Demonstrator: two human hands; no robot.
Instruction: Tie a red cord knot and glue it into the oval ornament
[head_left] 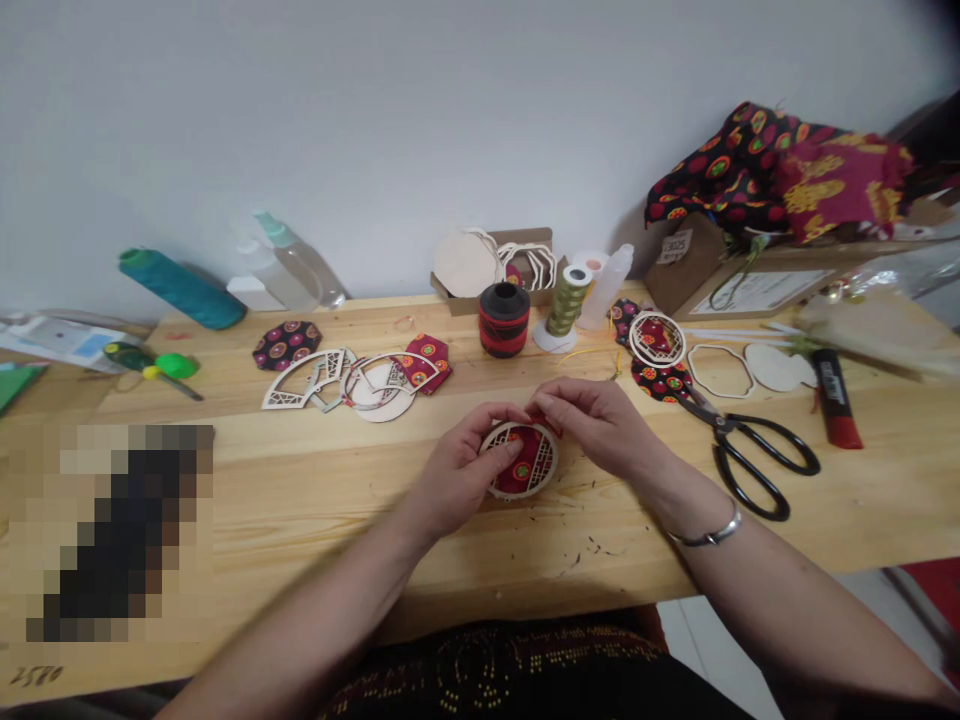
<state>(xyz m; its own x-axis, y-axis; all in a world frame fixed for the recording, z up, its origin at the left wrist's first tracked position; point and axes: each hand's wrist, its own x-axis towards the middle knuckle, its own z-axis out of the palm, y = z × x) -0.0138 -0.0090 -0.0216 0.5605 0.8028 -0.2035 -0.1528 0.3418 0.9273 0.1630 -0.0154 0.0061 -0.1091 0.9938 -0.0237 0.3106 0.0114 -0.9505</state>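
My left hand [472, 462] grips a round wooden lattice ornament [538, 465] with dark red patterned fabric in its middle; the thumb lies across its face. At the ornament's top edge, my right hand [589, 420] has thumb and forefinger pinched together on a bit of thin red cord [556, 431], mostly hidden by the fingers. Both hands meet just above the table. To the right lie black-handled scissors [750, 450], their blades touching a patterned fabric piece [660, 382]. A similar round ornament [657, 339] rests behind them.
Behind the hands stand a red-and-black cord spool [504, 320], a green thread spool [566, 302] and a white squeeze bottle [609, 285]. Wooden cutouts [307, 380] lie left. A teal thread cone [184, 290], a screwdriver [150, 370], a black-and-red tube [836, 400] and a fabric-topped box [750, 280] sit farther out.
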